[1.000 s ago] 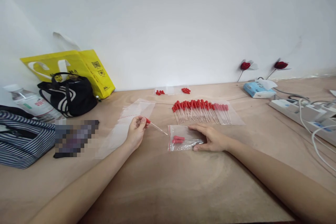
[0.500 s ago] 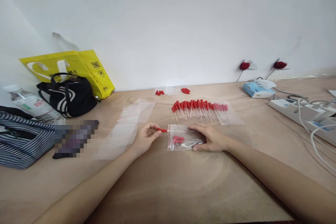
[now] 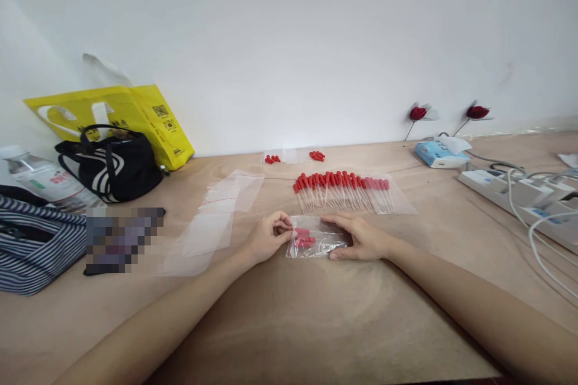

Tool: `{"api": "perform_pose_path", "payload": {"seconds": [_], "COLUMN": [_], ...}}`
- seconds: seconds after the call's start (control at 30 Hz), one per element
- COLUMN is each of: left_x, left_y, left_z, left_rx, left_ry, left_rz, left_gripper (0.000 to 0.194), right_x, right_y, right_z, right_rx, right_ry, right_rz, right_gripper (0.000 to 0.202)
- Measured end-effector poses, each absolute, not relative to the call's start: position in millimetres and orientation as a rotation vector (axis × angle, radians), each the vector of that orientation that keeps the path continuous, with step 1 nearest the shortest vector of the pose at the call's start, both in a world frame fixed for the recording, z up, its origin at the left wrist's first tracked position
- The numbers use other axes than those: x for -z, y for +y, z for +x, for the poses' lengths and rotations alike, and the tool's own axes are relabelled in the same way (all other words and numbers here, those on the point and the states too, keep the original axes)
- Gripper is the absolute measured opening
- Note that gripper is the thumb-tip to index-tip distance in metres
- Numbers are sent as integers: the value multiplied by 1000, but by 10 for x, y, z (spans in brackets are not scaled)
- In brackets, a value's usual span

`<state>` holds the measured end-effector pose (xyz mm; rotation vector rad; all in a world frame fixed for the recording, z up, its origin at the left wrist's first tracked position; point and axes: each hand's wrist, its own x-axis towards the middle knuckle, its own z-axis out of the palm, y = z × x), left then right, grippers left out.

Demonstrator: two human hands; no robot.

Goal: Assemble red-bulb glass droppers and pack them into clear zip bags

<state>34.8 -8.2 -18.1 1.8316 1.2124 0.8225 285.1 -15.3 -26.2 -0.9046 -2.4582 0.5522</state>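
Note:
In the middle of the table lies a clear zip-lock bag (image 3: 323,246) with several droppers inside, their red rubber bulbs (image 3: 305,240) near its mouth. The fingers of my left hand (image 3: 273,237) are pinched together at the mouth, on its left side. One red bulb shows just inside the bag beside those fingertips. My right hand (image 3: 361,237) grips the bag's other end between thumb and fingers, keeping it on the table. Behind the bag, a row of red-bulbed droppers (image 3: 336,189) with clear stems lies side by side, partly on a flat clear bag (image 3: 401,198).
Flat plastic bags (image 3: 203,231) overlap at left. Filled bags (image 3: 293,155) lie by the wall. Further left are a yellow bag (image 3: 167,132), a black bag (image 3: 130,168), a bottle (image 3: 49,177) and a striped bag (image 3: 40,246). Tissues (image 3: 440,153) and a cabled power strip (image 3: 519,198) are at right.
My left hand has moved right to the bag's mouth. The dropper it held has slid further in, so its red bulb is now inside. My right hand keeps its place.

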Motion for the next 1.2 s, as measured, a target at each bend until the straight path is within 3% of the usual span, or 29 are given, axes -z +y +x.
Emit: {"api": "perform_pose_path", "payload": {"seconds": [0.13,0.47,0.7,0.83,0.97,1.07,1.2], "left_x": [44,153,176,88,-21,-28,62], "left_y": [126,1082,1219,1143,873,547,167], "left_z": [243,578,735,563,207,-26,-110], "left_rx": [-562,-760,-705,-874,-1277,-1535,-1605], "left_ry": [1201,1687,1669,1592,1516,1456,1368], "left_rz": [1769,1693,1597,1482,1338,1225,1139], "left_gripper": [20,24,30,25,10,13,25], "right_x": [260,284,273,266,269,276,281], "right_y": [-156,-139,-143,-147,-146,-145,-145], "right_z": [2850,2852,2844,2841,2840,2843,2850], "right_rx": [-559,-534,-533,-538,-549,-558,-562], "right_ry": [-2449,-2447,-2454,-2452,-2443,-2446,-2444], "right_rz": [-917,-888,-905,-905,-896,-908,-899], "right_gripper": [73,74,74,74,73,74,74]}}
